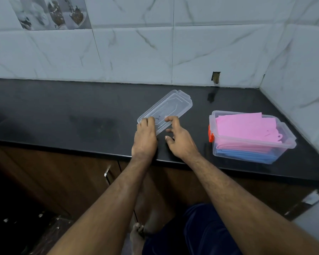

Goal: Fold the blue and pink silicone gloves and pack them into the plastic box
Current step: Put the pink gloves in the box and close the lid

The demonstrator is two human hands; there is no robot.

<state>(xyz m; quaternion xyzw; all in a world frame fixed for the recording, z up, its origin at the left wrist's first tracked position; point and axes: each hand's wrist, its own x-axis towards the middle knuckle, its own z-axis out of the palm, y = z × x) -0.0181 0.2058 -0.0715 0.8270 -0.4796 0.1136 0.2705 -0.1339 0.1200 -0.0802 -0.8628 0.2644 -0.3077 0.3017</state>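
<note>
Gloves fill the clear plastic box (pixel 253 142) near the right end of the black counter (pixel 63 116), close to its front edge and just short of the corner where the tiled walls meet. Folded pink silicone gloves (pixel 245 129) lie on top, rising to the rim; folded blue silicone gloves (pixel 247 156) sit beneath them, seen through the see-through wall. An orange latch (pixel 210 136) hangs on the box's left end. The box is uncovered. To its left, apart from it, a clear rectangular lid (pixel 167 107) lies flat and slanted on the counter. The left hand (pixel 145 138) rests fingers-down on the lid's near end. The right hand (pixel 179 138) has fingers spread and loosely curled, one fingertip touching the lid's near edge. The counter's left half lies bare and glossy. White marble-look tiles (pixel 136 52) back the counter; brown cabinet doors (pixel 63 172) lie below its front edge.
</note>
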